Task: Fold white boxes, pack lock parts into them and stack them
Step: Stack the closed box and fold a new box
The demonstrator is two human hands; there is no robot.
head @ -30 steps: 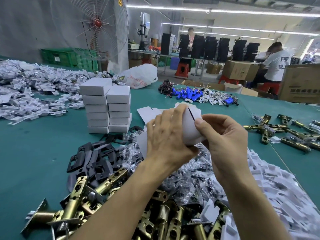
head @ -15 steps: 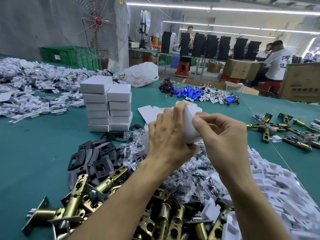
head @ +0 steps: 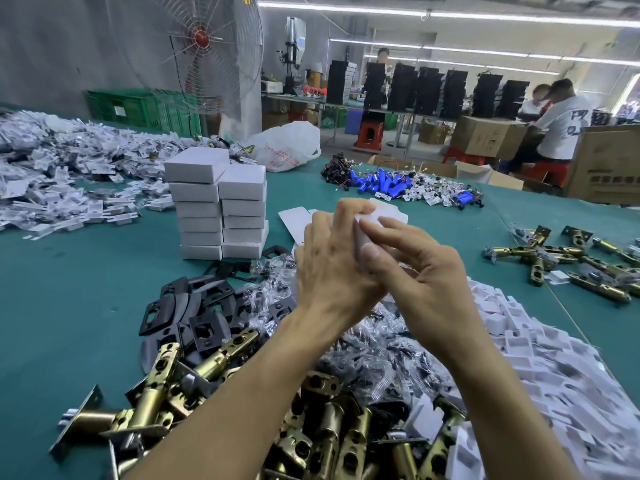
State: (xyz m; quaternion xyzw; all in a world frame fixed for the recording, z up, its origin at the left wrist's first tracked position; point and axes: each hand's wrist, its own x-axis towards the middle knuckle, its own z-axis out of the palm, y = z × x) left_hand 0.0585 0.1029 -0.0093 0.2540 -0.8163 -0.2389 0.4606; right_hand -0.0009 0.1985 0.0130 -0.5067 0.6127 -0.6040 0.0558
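Both our hands hold the white box (head: 383, 215): our left hand (head: 332, 261) wraps around it and hides most of it, and our right hand (head: 427, 275) pinches its end between thumb and fingers. Half a second ago these fingers were more curled; now they lie flatter on the card. The box hangs right of the box stack (head: 221, 209), nearer to us. In front of the stack, black plates (head: 194, 306), bagged screws (head: 384, 344) and brass latches (head: 166, 386) cover the table (head: 69, 306).

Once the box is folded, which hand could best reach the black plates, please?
Probably the left hand: the black plates lie on its side; the right hand, pinching the white box, would cross over.
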